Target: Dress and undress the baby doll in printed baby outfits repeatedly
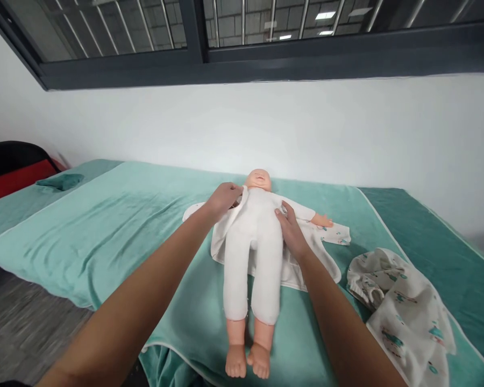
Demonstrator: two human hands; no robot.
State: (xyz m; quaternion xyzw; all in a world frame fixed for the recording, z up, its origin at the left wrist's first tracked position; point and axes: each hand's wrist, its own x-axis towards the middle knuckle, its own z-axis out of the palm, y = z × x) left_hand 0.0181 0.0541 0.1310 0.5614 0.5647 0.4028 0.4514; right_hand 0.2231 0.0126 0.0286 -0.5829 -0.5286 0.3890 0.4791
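Note:
A baby doll (258, 215) with a white cloth body lies on its back, head toward the wall and bare feet toward me. Under it is spread an open white baby shirt (333, 263) with a small print. One of its sleeves lies flat beyond the doll's hand at the right. My left hand (226, 198) is closed on the shirt's edge beside the doll's shoulder; the doll's arm on that side is hidden. At the other side of the waist, my right hand (292, 231) grips the doll, thumb on its front; its lower fingers are partly hidden.
Printed white baby clothing (411, 306) lies crumpled at the right on the green bed cover (116, 220). A black and red bag (18, 169) sits at the far left. Behind the bed rises a white wall (177, 126) with a dark-framed window above.

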